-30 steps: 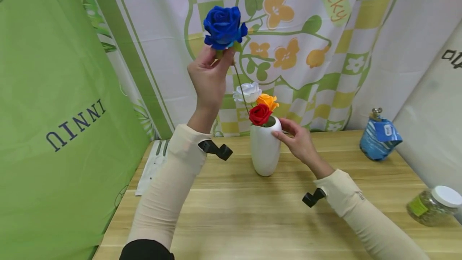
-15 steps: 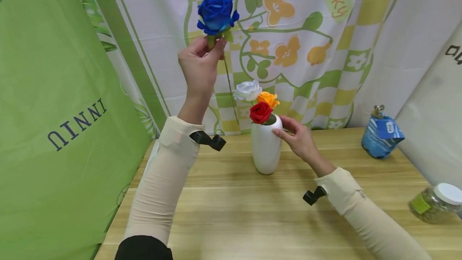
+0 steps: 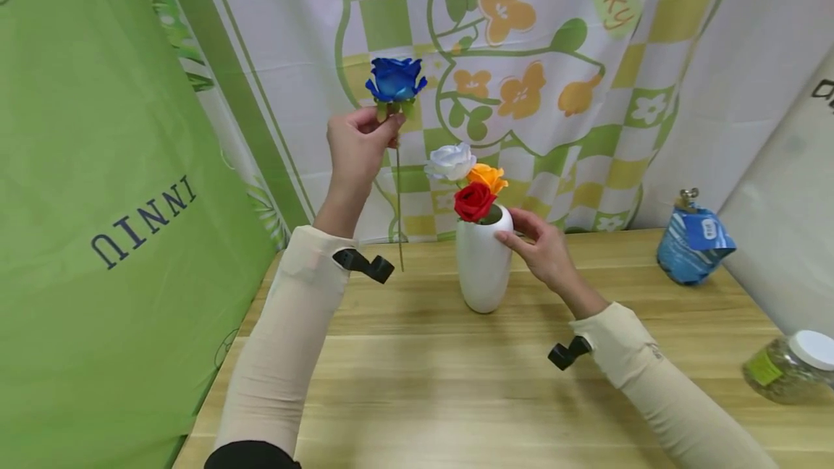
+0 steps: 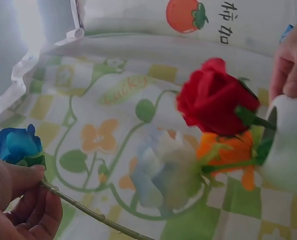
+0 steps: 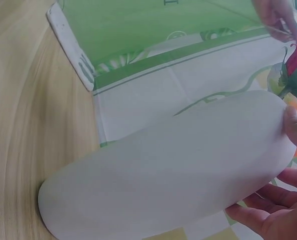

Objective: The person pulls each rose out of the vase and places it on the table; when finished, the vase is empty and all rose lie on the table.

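My left hand (image 3: 357,154) pinches a blue rose (image 3: 395,82) just below its bloom. The rose is upright, its thin stem (image 3: 400,201) hanging down to the left of the vase. With thumb and fingers, my right hand (image 3: 539,248) holds the white vase (image 3: 483,266) at its upper right side, near the mouth. Standing in the vase are a red rose (image 3: 474,201), an orange rose (image 3: 487,178) and a white rose (image 3: 451,161), all leaning left. In the left wrist view the blue rose (image 4: 18,145) is partly covered by the thumb.
The vase stands on a wooden table (image 3: 391,382) before a patterned curtain (image 3: 384,20). At the right are a blue pouch (image 3: 692,248) and a clear jar (image 3: 775,371) with a white lid. A white slotted item (image 5: 71,47) lies at the table's left side.
My left hand first rose and moved left with the blue rose, away from the vase, then came down. Its stem swung from slanting to nearly vertical. The right hand stays on the vase.
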### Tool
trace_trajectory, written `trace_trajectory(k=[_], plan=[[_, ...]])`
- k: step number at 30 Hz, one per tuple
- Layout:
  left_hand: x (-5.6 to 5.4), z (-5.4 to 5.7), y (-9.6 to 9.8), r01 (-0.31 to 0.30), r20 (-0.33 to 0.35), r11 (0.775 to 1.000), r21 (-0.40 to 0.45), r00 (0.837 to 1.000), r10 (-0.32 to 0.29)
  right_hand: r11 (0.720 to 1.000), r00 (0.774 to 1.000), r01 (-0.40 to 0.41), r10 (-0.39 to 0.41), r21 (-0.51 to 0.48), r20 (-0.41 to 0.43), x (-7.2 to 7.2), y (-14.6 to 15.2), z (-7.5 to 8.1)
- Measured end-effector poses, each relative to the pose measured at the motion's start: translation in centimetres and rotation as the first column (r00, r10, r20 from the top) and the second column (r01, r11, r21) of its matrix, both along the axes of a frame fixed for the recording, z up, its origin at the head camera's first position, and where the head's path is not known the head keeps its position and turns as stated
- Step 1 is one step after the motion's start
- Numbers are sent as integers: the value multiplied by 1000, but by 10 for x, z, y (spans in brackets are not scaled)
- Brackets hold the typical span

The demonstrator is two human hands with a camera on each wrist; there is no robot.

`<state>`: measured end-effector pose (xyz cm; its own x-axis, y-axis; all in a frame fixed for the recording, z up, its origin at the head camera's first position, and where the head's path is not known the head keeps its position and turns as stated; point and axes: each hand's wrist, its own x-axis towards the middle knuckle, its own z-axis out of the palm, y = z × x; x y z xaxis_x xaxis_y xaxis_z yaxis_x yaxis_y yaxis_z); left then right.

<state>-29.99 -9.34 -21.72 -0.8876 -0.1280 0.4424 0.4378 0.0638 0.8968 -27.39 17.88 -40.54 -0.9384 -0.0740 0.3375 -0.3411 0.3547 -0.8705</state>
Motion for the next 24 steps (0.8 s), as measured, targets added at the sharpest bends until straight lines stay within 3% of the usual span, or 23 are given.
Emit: trace_trajectory(k=[5,12,16,24], plan=[[-7,-19,-10,-23,62,999,-25,998,24,1000,1000,-4,4,-10,-3,0,0,-1],[-15,-48,-25,6,178,993,-114,984,14,1000,1000,-9,8,-16,-15,-1,0,-1],[-19,-63,-34,-24,221,987,-158,973,59,1000,1000,-5,4,-12,-19,-1,-1,-1],[-31,-96,-50,-63,285,943,-328,945,162,1000,1000,-13,13,-21,0,0,1,-1]])
